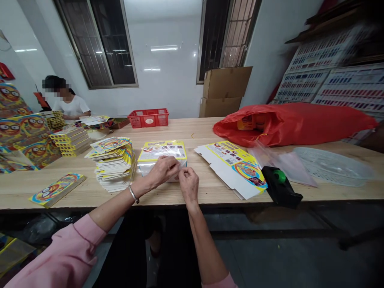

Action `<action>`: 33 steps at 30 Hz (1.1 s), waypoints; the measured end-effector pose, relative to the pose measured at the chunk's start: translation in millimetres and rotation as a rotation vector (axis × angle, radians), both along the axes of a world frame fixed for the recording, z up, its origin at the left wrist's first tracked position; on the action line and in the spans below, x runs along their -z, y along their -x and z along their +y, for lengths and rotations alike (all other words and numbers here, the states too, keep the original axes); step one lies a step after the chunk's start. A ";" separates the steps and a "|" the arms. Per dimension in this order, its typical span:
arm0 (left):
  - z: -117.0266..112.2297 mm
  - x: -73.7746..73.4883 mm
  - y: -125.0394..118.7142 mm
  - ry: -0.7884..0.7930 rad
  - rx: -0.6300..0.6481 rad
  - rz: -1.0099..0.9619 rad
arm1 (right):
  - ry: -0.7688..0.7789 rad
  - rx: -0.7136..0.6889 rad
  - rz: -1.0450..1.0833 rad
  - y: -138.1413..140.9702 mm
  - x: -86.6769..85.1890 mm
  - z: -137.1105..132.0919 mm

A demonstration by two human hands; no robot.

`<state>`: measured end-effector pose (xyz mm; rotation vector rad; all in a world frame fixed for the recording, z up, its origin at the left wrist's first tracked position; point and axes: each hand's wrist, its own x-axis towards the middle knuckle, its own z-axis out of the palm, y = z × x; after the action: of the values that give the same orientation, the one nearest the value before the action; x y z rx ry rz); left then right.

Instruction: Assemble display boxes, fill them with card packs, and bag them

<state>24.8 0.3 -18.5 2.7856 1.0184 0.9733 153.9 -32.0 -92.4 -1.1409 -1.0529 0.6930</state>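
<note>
A yellow printed box (162, 153) wrapped in clear plastic film lies on the wooden table (186, 132) straight ahead of me. My left hand (163, 170) rests on its near edge with fingers curled, pinching the film. My right hand (188, 183) sits just beside it at the box's front, fingers closed in a pinch on the same film. A silver bracelet circles my left wrist.
A stack of printed cards (114, 162) stands left of the box; flat yellow cartons (232, 166) lie right. A black tape dispenser (280, 186), red bag (294, 122), white tray (333, 166), red basket (149, 117). A person (67, 100) sits far left.
</note>
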 end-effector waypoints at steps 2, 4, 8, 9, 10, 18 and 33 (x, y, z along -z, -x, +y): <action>-1.4 -3.9 -1.5 0.045 -0.021 -0.069 | 0.088 -0.022 0.084 2.7 11.6 -8.3; -2.6 -8.4 -1.7 0.083 0.008 -0.085 | 0.128 -0.040 0.154 8.5 24.0 -21.2; -2.1 -16.9 -1.3 0.192 -0.038 -0.168 | 0.191 -0.098 0.141 23.1 54.5 -58.1; -0.9 -19.1 -1.4 0.230 -0.059 -0.204 | 0.222 -0.123 0.110 23.3 66.9 -70.0; 0.7 -21.2 -1.5 0.270 -0.068 -0.234 | 0.257 -0.150 0.076 20.3 82.4 -83.4; 6.6 -36.7 -1.2 0.440 0.006 -0.196 | 0.356 0.055 -0.460 -90.1 185.9 -171.7; 13.3 -40.5 4.9 0.471 0.026 -0.150 | -0.402 -0.152 -0.673 23.2 45.9 1.8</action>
<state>19.8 13.6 22.0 2.3028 1.0273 0.7981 130.6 -30.2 -138.3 -0.9576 -1.7704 0.1779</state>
